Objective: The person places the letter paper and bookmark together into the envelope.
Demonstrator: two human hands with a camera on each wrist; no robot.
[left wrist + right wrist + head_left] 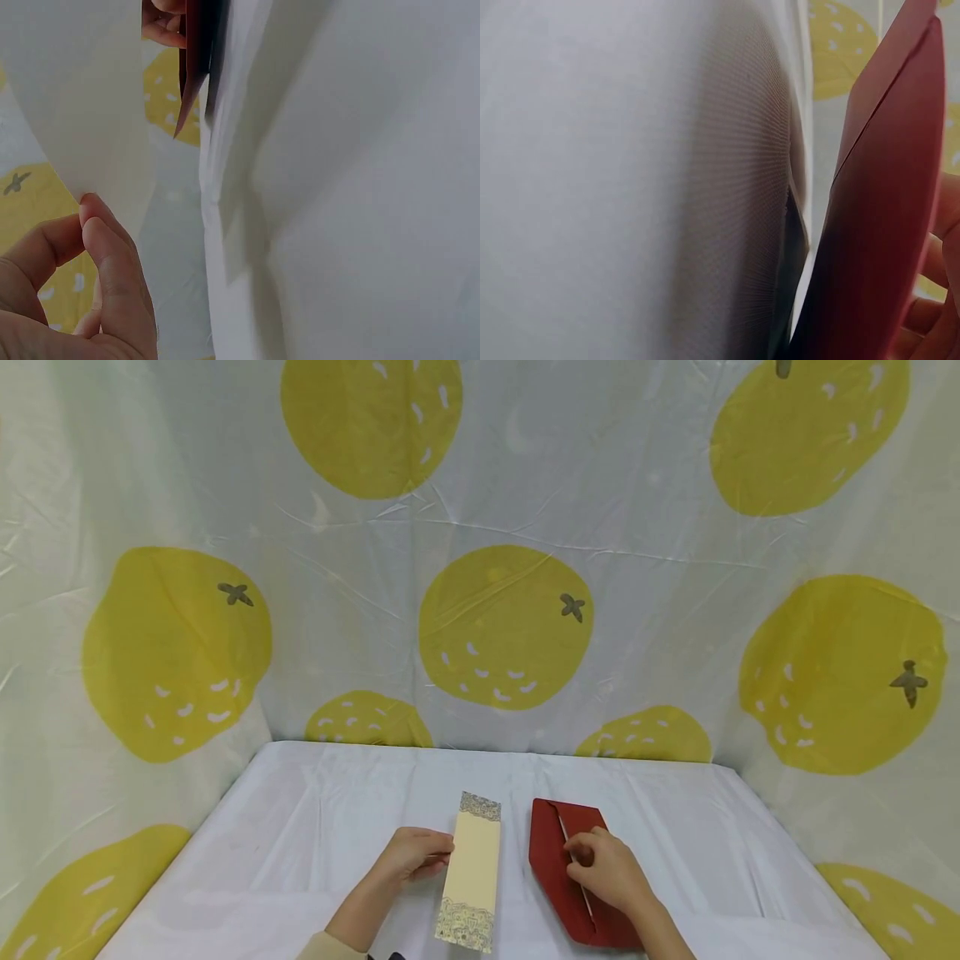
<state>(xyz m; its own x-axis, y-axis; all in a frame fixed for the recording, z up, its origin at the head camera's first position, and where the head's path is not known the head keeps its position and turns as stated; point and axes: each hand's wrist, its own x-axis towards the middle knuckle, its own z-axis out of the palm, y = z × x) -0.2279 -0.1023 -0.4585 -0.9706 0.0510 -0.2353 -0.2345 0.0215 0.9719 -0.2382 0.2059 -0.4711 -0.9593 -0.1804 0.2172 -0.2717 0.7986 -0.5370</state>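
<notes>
- Cream card (474,858), banded with grey patterning at each end, stands lengthwise in the lower centre of the head frame.
- Left hand (414,853), just left of it, pinches its left edge, thumb and fingertips together on the paper.
- Red envelope (551,868) lies slantwise at lower right of centre, a pale slit down its face.
- Right hand (611,870) reaches over it with curled fingers, tips at the slit; whether they clamp the paper, I cannot tell.
- White cloth (262,835) spreads beneath, across the frame's lower part.
</notes>
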